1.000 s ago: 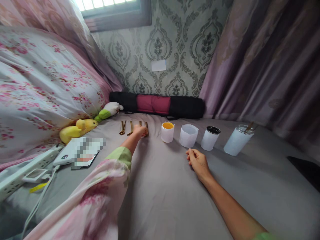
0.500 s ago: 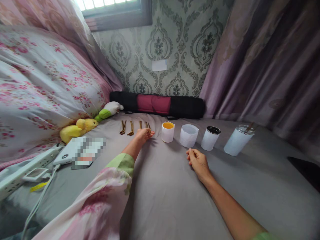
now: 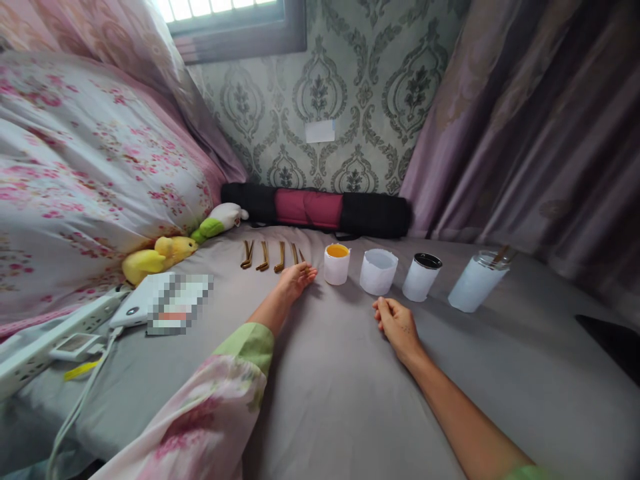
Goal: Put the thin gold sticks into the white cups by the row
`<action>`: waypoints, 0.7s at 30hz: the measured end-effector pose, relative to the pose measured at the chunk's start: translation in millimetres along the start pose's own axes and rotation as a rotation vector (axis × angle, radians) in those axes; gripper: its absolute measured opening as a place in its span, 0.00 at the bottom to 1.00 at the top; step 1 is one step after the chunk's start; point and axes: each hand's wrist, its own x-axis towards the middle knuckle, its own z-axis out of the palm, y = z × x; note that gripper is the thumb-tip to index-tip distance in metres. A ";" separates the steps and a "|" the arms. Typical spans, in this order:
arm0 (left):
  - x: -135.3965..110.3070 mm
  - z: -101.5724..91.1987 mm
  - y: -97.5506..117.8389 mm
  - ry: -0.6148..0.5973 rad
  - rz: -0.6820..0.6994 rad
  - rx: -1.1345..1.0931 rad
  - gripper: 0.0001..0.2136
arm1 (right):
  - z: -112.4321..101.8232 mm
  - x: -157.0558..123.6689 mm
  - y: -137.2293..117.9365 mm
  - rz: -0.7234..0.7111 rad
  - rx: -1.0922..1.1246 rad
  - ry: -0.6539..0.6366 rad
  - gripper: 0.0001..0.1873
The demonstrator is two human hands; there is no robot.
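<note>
brown, glossy-looking bent rods line the creased grey sheet; my left hand has drawn back, baring the third one whole, fingers loosely spread, no grip visible. my right hand curls closed, nothing showing, near a cylindrical white cup.

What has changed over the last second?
The left hand has moved right and back toward the person, its fingers opening out; it seems to have let go of the rightmost sticks, now partly hidden behind it. The right hand stays loosely curled, and the four containers and other sticks remain in place.
</note>
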 end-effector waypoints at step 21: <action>-33.2 0.4 -37.4 -0.134 0.257 0.015 0.05 | -0.3 0.0 1.6 0.018 -0.003 -0.002 0.21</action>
